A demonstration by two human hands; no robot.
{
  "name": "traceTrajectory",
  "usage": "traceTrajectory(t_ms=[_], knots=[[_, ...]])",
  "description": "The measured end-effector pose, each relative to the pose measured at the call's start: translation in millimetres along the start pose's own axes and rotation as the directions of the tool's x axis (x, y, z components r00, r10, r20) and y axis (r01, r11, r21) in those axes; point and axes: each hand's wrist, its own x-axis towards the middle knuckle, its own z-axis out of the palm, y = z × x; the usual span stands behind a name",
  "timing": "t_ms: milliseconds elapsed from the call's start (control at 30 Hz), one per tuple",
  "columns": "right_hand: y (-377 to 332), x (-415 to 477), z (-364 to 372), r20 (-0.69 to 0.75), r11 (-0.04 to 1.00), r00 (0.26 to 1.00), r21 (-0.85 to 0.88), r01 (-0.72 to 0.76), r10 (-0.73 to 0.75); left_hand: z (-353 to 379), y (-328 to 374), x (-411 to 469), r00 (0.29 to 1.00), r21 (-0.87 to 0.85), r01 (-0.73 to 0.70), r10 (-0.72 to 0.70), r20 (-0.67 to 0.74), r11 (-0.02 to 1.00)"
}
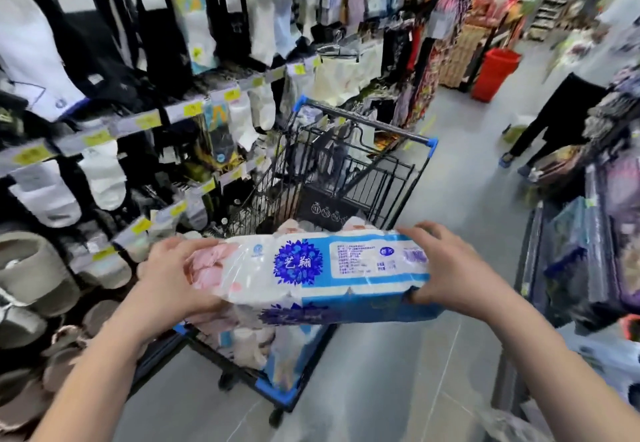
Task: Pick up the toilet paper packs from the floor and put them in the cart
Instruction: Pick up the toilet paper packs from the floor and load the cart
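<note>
Both arms reach forward at lower centre: left hand [173, 277] and right hand [450, 268] grip the toilet paper pack [311, 268] ends (fingers curled) above the cart [349, 167].

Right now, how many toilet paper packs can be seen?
2. The held pack is gripped at its ends by the left hand and right hand, above the cart; the second pack lies in the cart below it. Others may be hidden underneath.

Sock racks [145, 60], grey floor [398, 372]
</note>
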Motion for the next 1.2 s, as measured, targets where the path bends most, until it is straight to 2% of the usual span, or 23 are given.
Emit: traceTrajectory(t_ms=[233,400,567,700,867,1033,1200], knots=[[13,93,-2,0.023,0.998,0.998,-0.011,0.063,-0.062,14,-1,54,0.996,-0.049,0.089,-0.09,-0.027,0.995],[16,166,-5,0.059,0.979,0.978,-0.043,0.201,-0.198,34,-2,60,0.962,-0.042,0.237,-0.241,-0.127,0.97],[14,243,-4,0.132,0.923,0.919,-0.052,0.38,-0.371,54,9,63,0.907,-0.082,0.368,-0.377,-0.188,0.926],[26,310,12,0.195,0.857,0.849,-0.062,0.511,-0.492,81,20,71,0.822,-0.061,0.501,-0.497,-0.279,0.863],[42,382,39,0.236,0.751,0.74,-0.06,0.658,-0.63,117,42,79,0.674,-0.11,0.682,-0.679,-0.292,0.723],[41,423,67,0.298,0.689,0.676,-0.076,0.721,-0.674,146,63,89,0.57,-0.179,0.754,-0.765,-0.3,0.632],[39,440,96,0.393,0.681,0.662,-0.113,0.724,-0.638,174,69,103,0.511,-0.224,0.798,-0.825,-0.24,0.56]])
